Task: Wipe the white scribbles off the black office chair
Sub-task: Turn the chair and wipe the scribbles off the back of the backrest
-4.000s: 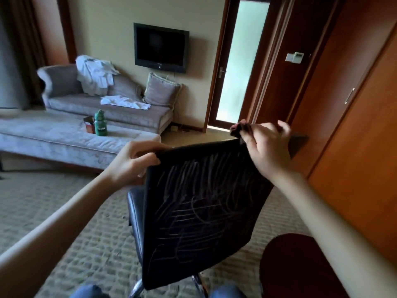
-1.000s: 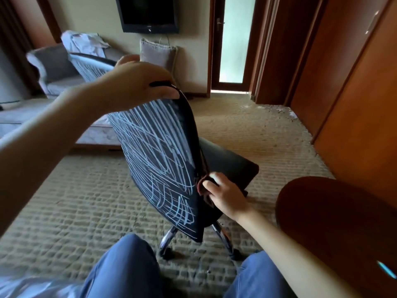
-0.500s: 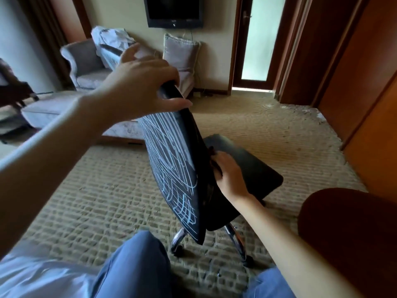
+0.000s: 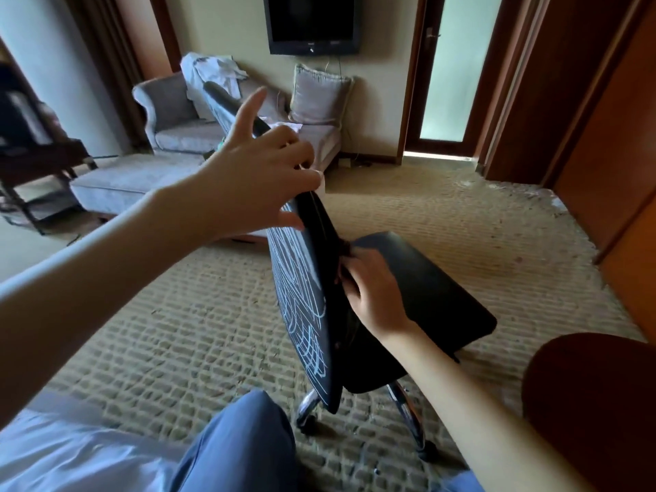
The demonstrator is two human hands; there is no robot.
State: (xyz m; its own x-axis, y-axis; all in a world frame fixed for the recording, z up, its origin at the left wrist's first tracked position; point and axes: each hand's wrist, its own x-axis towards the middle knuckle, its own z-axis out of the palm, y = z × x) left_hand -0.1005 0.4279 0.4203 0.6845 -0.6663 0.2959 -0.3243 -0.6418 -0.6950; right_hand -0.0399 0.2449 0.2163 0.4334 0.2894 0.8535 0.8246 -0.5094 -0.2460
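Fingers (image 4: pixel 296 150) of the left hand (image 4: pixel 255 186) pinch the top rim of the black office chair (image 4: pixel 426 289), thumb on the scribbled face, index finger raised clear. The right hand (image 4: pixel 372 292) lies curled against the front of the backrest; whether it holds anything cannot be told. The chair stands mid-carpet (image 4: pixel 177 332), and the white scribbles (image 4: pixel 301 307) are intact. Recommended: steady the rim, bring the wiping hand round to the marked face and press flat. Since half a second ago the backrest has turned nearer edge-on and the index finger has lifted.
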